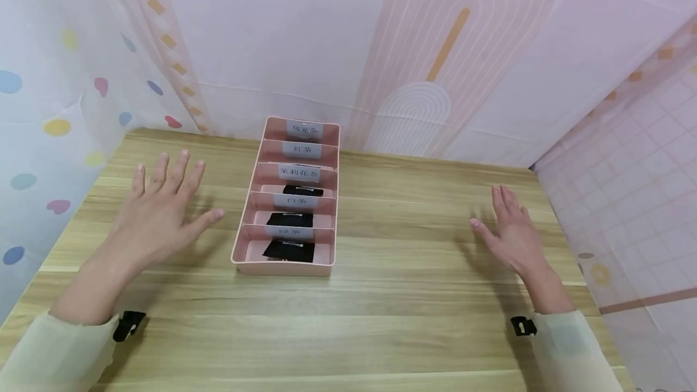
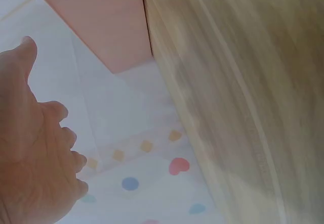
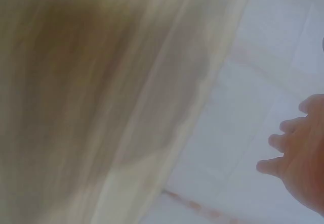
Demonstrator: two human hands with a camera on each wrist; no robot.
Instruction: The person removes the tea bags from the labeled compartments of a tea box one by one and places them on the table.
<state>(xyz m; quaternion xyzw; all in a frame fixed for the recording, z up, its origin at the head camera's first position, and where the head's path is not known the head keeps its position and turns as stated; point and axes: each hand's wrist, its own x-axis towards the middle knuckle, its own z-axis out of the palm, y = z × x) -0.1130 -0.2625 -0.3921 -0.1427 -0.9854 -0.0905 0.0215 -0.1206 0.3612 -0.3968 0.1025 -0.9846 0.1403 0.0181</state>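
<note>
My left hand (image 1: pixel 155 213) is held palm down over the left part of the table, fingers spread and holding nothing. Just right of it stands a long pink box (image 1: pixel 284 268) split by dividers into several compartments in a row. Each compartment has a white label (image 1: pixel 299 173) with Chinese writing. Black packets (image 1: pixel 290 251) lie in the three nearest compartments; a dark thing shows partly in the farthest. Over the right side of the table, well away from the box, my right hand (image 1: pixel 514 238) has its fingers extended and nothing in it. In the left wrist view the box's pink side (image 2: pixel 109 21) shows beyond the thumb.
The wood-grain table (image 1: pixel 414 319) reaches back to a pink patterned cloth (image 1: pixel 305 29). Dotted cloth (image 1: pixel 49 156) hangs along the left edge and a grid-patterned one (image 1: pixel 648 216) along the right. A black clip-like piece (image 1: pixel 129 326) is at the left cuff, another (image 1: pixel 524 326) at the right.
</note>
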